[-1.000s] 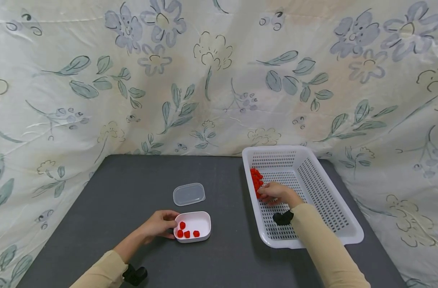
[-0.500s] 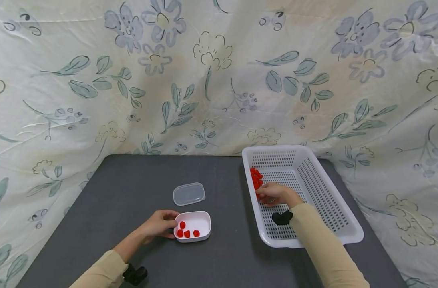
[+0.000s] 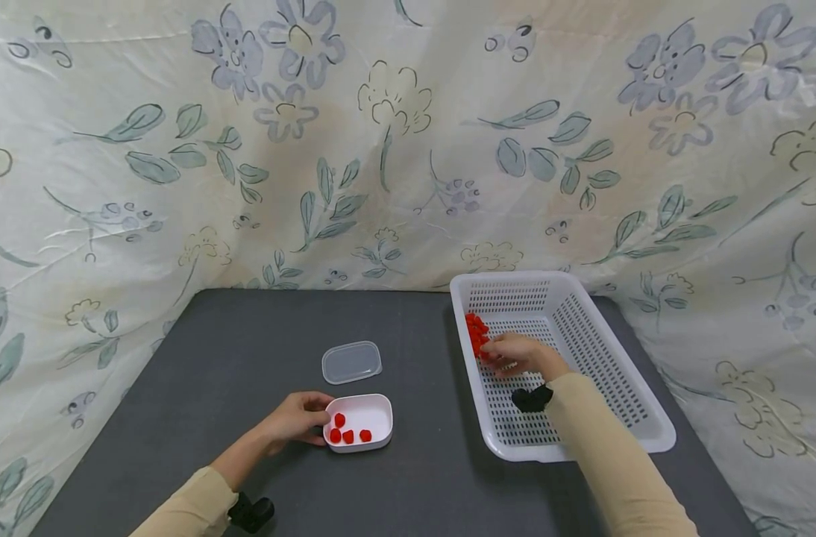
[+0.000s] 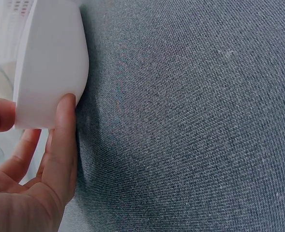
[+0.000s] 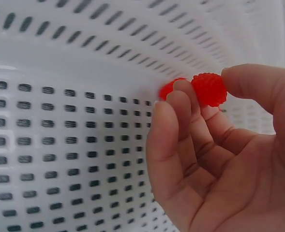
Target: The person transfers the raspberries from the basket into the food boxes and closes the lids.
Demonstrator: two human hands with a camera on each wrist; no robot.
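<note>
A red raspberry (image 5: 209,89) is sitting pinched between thumb and fingers of the right hand (image 3: 519,354), inside the white basket (image 3: 639,418), near the pile of red berries (image 3: 476,333) at its left wall. Left of the basket, the left hand (image 3: 294,418) is gripping the small white box (image 3: 377,414), fingers curled against its side. The clear lid (image 3: 351,362) is lying just behind the box.

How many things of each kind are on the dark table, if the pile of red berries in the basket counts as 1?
White basket: 1
Small white box: 1
Clear lid: 1
Red berries in the box: 4
Berry pile in the basket: 1
Total: 8
</note>
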